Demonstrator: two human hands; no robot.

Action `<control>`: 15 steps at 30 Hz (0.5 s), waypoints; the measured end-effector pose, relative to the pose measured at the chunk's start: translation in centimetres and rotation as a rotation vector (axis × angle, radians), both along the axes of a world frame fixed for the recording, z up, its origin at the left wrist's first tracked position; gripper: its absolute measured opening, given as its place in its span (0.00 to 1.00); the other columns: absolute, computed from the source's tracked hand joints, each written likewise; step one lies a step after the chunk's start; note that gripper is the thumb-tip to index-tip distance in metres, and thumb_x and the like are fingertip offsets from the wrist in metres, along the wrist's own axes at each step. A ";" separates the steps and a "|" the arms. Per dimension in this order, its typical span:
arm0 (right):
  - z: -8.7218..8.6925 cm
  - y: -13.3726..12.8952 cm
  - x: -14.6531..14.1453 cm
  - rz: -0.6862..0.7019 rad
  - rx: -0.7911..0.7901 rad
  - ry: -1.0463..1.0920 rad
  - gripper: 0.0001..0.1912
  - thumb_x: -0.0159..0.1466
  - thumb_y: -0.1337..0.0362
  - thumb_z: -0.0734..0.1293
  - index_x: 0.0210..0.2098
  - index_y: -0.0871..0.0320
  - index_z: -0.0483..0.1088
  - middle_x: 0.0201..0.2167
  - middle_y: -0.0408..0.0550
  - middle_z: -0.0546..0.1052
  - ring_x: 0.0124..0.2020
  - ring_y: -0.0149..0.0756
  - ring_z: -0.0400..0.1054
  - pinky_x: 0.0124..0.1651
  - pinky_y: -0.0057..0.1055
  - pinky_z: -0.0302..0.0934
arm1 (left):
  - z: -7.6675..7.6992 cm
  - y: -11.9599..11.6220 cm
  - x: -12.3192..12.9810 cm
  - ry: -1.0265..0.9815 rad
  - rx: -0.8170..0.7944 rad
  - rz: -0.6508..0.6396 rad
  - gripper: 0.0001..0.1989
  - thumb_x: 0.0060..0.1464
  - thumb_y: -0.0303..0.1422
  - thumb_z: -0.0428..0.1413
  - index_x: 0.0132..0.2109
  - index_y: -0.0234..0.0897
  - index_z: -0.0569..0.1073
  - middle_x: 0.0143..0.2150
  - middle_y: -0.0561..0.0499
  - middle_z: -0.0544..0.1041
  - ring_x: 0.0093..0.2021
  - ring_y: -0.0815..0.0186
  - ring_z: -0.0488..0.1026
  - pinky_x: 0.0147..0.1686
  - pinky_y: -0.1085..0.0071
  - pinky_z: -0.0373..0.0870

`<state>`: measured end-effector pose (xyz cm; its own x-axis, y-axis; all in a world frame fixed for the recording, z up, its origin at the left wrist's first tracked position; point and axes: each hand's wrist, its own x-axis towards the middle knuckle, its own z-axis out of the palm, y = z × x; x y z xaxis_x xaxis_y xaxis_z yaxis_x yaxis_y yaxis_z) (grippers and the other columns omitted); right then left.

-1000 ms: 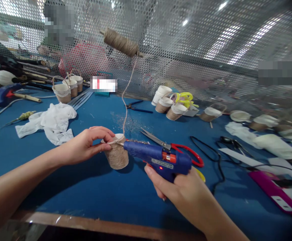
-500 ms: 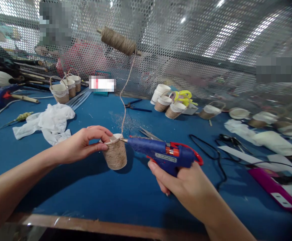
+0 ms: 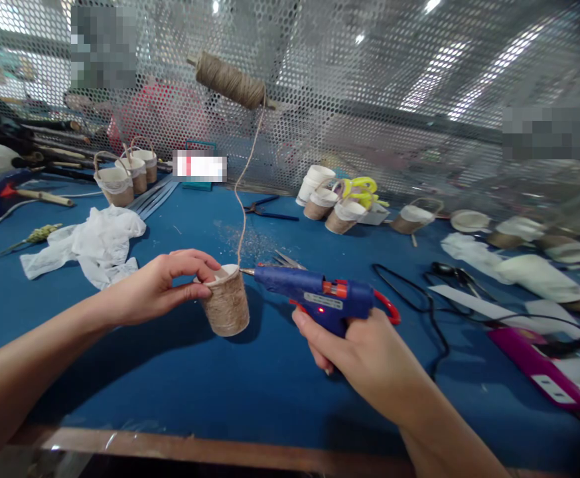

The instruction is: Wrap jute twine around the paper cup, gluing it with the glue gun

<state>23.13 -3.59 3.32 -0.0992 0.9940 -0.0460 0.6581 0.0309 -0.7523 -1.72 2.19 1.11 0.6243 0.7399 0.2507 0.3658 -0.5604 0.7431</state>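
My left hand [image 3: 183,279] pinches the rim of a small twine-wrapped cup [image 3: 226,305], thumb outside and fingers over the edge. The cup tilts slightly above or on the blue table; contact with it I cannot tell. A strand of twine [image 3: 248,159] runs down from a twine spool [image 3: 230,79] on the mesh to the cup's right rim. In my right hand [image 3: 350,338] is a blue hot glue gun [image 3: 314,292], gripped by its handle. Its metal nozzle points left, at the rim where the twine meets it. A red light glows on its side.
Scissors [image 3: 290,260] and pliers [image 3: 273,214] lie behind the cup. White cloth [image 3: 93,245] rests at left, near several basket-like cups [image 3: 115,186]. More cups [image 3: 344,217] stand at back right. A black cord [image 3: 432,322] and purple power strip [image 3: 543,372] are at right.
The glue gun's nozzle has shifted slightly up and its body has turned, so its red light now shows. The whole view has drifted a little; the left hand keeps its hold on the cup.
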 end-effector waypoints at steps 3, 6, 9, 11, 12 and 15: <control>-0.2 0.1 0.0 0.004 0.007 0.002 0.14 0.56 0.57 0.61 0.17 0.54 0.58 0.07 0.37 0.63 0.10 0.27 0.59 0.17 0.24 0.60 | 0.0 0.0 0.0 0.001 0.003 0.007 0.07 0.56 0.31 0.50 0.33 0.33 0.71 0.45 0.43 0.74 0.45 0.63 0.72 0.47 0.66 0.66; -0.3 0.0 0.0 0.013 0.015 0.027 0.13 0.57 0.58 0.61 0.19 0.54 0.59 0.07 0.36 0.63 0.09 0.27 0.58 0.16 0.24 0.60 | 0.0 0.0 0.1 -0.002 0.015 0.007 0.07 0.56 0.31 0.50 0.33 0.34 0.71 0.45 0.43 0.74 0.45 0.63 0.72 0.47 0.65 0.67; 0.1 -0.3 -0.3 0.001 0.003 0.038 0.12 0.58 0.60 0.61 0.20 0.54 0.59 0.08 0.36 0.62 0.10 0.26 0.58 0.17 0.24 0.59 | 0.1 0.0 0.1 -0.002 0.024 0.002 0.07 0.56 0.31 0.50 0.33 0.33 0.71 0.45 0.43 0.75 0.45 0.63 0.72 0.47 0.65 0.67; 0.5 -0.7 -0.6 -0.010 0.002 0.041 0.12 0.58 0.60 0.61 0.20 0.54 0.59 0.08 0.36 0.61 0.11 0.27 0.58 0.18 0.25 0.60 | 0.1 0.0 0.1 -0.001 0.024 -0.004 0.07 0.56 0.31 0.50 0.33 0.34 0.71 0.44 0.43 0.75 0.45 0.63 0.72 0.47 0.65 0.67; 0.7 -0.9 -0.7 -0.017 0.002 0.042 0.12 0.59 0.60 0.61 0.20 0.54 0.59 0.09 0.35 0.61 0.12 0.27 0.58 0.19 0.25 0.60 | 0.1 0.0 0.1 -0.002 0.024 -0.004 0.07 0.56 0.31 0.50 0.33 0.34 0.71 0.44 0.43 0.75 0.45 0.63 0.72 0.47 0.65 0.67; 1.1 -1.2 -1.0 -0.027 -0.015 0.038 0.11 0.59 0.60 0.61 0.21 0.55 0.60 0.09 0.35 0.61 0.12 0.28 0.58 0.19 0.25 0.60 | 0.2 -0.1 0.1 0.003 0.019 -0.005 0.07 0.56 0.30 0.50 0.33 0.33 0.71 0.45 0.43 0.74 0.45 0.63 0.72 0.48 0.65 0.67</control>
